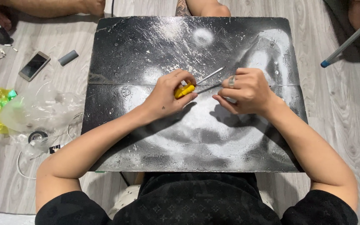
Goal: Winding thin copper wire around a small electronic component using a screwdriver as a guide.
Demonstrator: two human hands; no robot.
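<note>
My left grip (pixel 169 93) closes around the yellow tool (pixel 184 90), thin rod (pixel 210 75) poking out; right grip (pixel 246 89) curls shut (contents hidden) over the black desk (pixel 188 141).

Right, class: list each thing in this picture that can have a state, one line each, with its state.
Left hand: closed around the yellow-handled tool.
Yellow-handled tool: held, thin metal shaft pointing toward the right hand.
Right hand: fingers curled; what they pinch is hidden.
Black paint-spattered board: lying flat, stained white.
Smartphone: on the floor, screen dark.
Clear plastic bag: crumpled on the floor.
</note>
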